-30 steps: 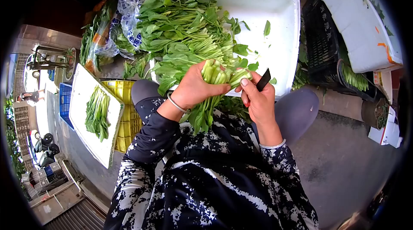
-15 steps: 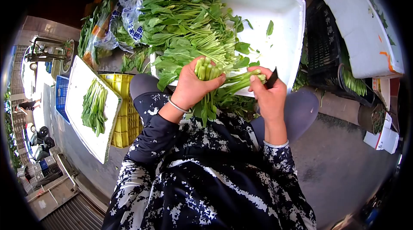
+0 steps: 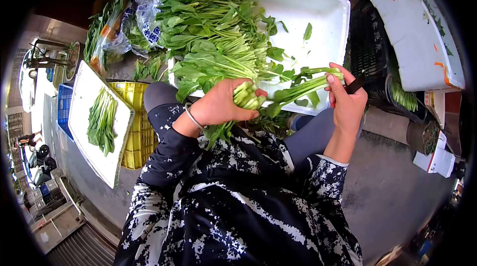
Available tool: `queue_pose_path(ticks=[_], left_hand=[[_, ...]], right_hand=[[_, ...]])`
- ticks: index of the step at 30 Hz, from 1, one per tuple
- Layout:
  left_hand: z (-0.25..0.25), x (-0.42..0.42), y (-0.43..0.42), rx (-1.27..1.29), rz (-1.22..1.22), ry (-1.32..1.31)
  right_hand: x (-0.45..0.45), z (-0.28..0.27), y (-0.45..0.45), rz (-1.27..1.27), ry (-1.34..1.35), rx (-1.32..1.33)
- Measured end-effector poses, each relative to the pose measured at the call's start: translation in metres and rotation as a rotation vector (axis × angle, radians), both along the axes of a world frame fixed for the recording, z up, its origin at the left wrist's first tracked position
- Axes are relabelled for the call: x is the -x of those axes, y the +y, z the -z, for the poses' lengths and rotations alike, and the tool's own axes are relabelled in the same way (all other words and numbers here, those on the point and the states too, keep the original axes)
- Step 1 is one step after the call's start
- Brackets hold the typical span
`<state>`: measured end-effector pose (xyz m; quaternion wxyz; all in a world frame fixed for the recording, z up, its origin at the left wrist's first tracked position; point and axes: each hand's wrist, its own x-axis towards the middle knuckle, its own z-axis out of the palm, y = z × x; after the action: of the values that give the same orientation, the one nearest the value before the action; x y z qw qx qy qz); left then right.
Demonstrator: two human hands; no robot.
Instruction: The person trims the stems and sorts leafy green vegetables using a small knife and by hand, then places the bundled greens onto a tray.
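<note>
My left hand (image 3: 218,101) is closed around a bunch of leafy greens (image 3: 247,97), its pale stem ends facing up and its leaves hanging below. My right hand (image 3: 346,97) pinches a few long green stalks (image 3: 310,86) by their stem ends, with the leaves pointing toward the left hand. A dark, flat piece, perhaps part of a knife (image 3: 355,85), sticks out from the right hand; most of it is hidden. Just beyond both hands, a large heap of the same greens (image 3: 208,32) fills the left side of a white foam box (image 3: 318,12).
On the left, a white foam lid (image 3: 82,112) holding a small bunch of greens rests on a yellow crate (image 3: 136,141), near a blue crate (image 3: 64,109). A black crate (image 3: 367,37) and another foam box (image 3: 422,52) stand on the right. Plastic bags (image 3: 146,10) lie at upper left.
My right hand has moved right, away from the left hand, drawing the few stalks with it. The left hand's bunch has tilted, its stem ends turning more to the right.
</note>
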<state>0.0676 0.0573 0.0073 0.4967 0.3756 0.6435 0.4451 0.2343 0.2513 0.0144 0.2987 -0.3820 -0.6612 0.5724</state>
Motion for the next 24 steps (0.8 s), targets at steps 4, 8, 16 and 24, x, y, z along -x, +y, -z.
queue_pose_path(ticks=[4, 8, 16, 24], left_hand=[[-0.007, 0.001, 0.001, -0.055, -0.114, -0.117], [-0.007, 0.001, -0.004, -0.174, -0.114, -0.065], [0.003, -0.003, -0.040, -0.176, -0.283, 0.021], [0.005, -0.001, -0.063, -0.197, -0.292, 0.085]], right_hand=[[0.007, 0.005, -0.010, -0.152, 0.014, -0.134], [0.026, -0.005, -0.047, -0.545, -0.034, -0.130], [0.048, 0.009, -0.090, -0.740, 0.054, -0.032], [0.054, 0.003, -0.111, -0.805, 0.134, 0.113]])
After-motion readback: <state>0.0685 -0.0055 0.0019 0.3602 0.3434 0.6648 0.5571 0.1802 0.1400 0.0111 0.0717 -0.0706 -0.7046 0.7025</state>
